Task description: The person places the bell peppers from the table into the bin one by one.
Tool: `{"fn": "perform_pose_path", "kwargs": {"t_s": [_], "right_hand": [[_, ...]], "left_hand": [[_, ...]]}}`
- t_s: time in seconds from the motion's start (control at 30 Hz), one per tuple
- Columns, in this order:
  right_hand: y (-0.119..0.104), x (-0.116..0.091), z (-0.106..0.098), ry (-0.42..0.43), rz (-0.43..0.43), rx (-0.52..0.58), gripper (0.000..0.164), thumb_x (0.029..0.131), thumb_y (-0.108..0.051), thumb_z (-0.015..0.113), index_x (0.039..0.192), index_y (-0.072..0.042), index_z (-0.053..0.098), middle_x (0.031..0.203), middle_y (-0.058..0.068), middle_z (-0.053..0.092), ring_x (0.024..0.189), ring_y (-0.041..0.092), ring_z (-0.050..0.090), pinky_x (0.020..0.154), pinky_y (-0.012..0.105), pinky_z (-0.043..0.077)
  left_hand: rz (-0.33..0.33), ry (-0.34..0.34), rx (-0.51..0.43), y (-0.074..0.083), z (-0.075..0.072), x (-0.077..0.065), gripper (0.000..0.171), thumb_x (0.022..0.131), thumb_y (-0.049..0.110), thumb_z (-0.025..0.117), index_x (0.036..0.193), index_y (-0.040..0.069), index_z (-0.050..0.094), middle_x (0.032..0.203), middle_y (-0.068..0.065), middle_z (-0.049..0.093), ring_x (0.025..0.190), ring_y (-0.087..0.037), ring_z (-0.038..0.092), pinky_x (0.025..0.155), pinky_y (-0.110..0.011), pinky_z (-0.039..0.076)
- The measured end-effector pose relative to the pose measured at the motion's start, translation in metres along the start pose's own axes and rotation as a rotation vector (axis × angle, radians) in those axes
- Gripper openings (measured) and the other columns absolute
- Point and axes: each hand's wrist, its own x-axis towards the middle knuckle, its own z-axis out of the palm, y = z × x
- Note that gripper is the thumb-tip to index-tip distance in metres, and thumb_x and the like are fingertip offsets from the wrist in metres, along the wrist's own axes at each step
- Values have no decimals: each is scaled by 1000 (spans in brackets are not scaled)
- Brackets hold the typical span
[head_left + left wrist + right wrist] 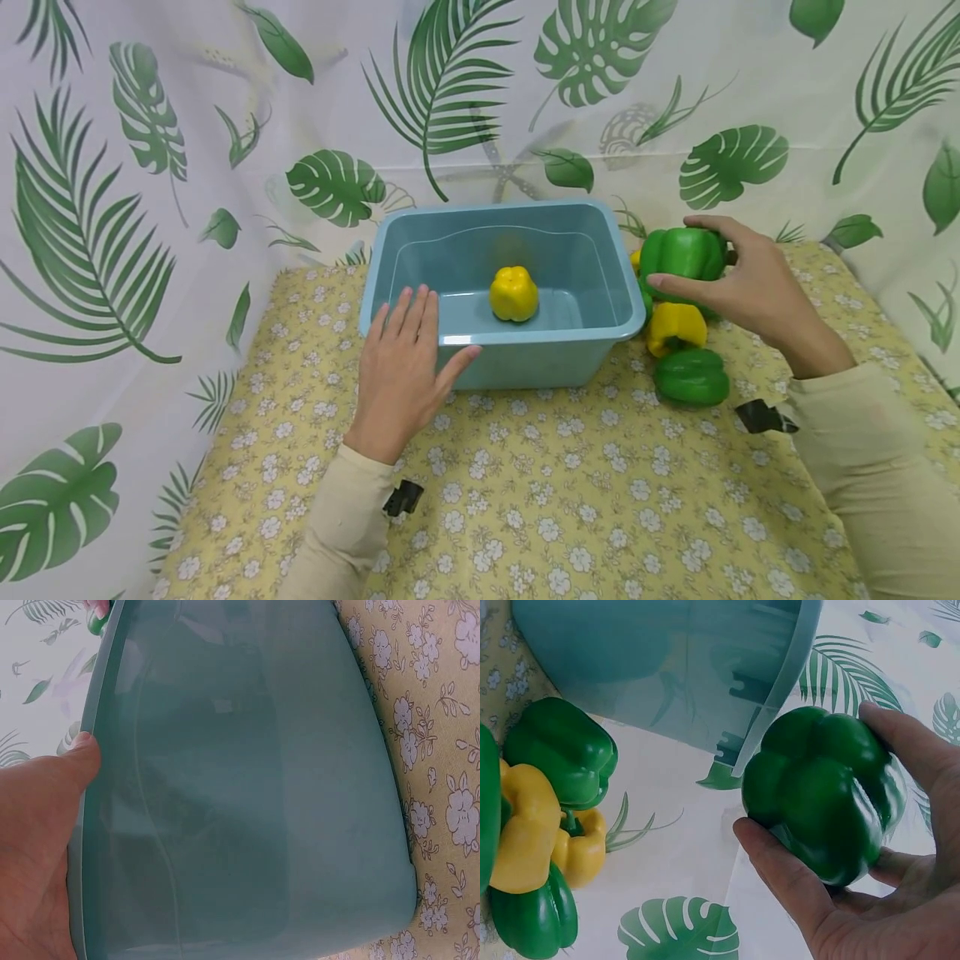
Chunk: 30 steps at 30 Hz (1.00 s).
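Note:
My right hand (pixel 765 287) grips a green bell pepper (pixel 682 254) between thumb and fingers, raised beside the right end of a blue plastic bin (pixel 525 362). In the right wrist view the held pepper's (pixel 825 787) lobed end shows, up off the other peppers. My left hand (pixel 401 367) rests on the bin's near rim at the left, its fingers straight and reaching over the inside. The left wrist view shows its thumb (pixel 79 761) along the rim. Inside the bin, on its floor, sits one yellow bell pepper (pixel 513 293).
Right of the bin, several more peppers lie on the flowered tablecloth (pixel 517 483): a yellow one (pixel 675 327), a green one (pixel 692 377) nearest me, and others partly hidden by the held pepper. A leaf-print curtain (pixel 465 100) hangs behind the bin and along the left side.

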Motion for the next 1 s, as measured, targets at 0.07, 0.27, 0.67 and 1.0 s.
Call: {"fn": "perform_pose_path", "kwargs": {"t_s": [0.07,0.27,0.67,1.0], "right_hand": [[-2,1,1,4,-6,3,87,88,-37,80,158,-12,35,148,27,42,111,43,55,67,20,47],[-8,1,4,29,-22,10,87,87,-37,80,158,-13,37,147,26,44,109,43,56,65,17,47],[-14,1,9,53,-38,40,86,87,-36,82,157,-15,38,147,24,44,111,45,55,63,15,46],[-20,2,13,65,-55,56,86,85,-35,84,157,-16,40,147,22,46,112,44,56,64,15,46]], "left_hand": [[0,-1,-2,0,0,0,86,99,62,52,155,-2,38,157,-19,41,148,-33,34,124,-48,21],[2,12,-3,0,0,0,86,98,62,54,153,-3,40,156,-19,42,147,-33,36,123,-49,23],[6,15,1,0,1,-1,86,99,62,52,154,-3,39,156,-19,42,147,-34,36,123,-49,22],[2,12,8,0,2,-1,85,99,61,52,153,-3,40,156,-19,42,147,-33,36,123,-48,22]]}}
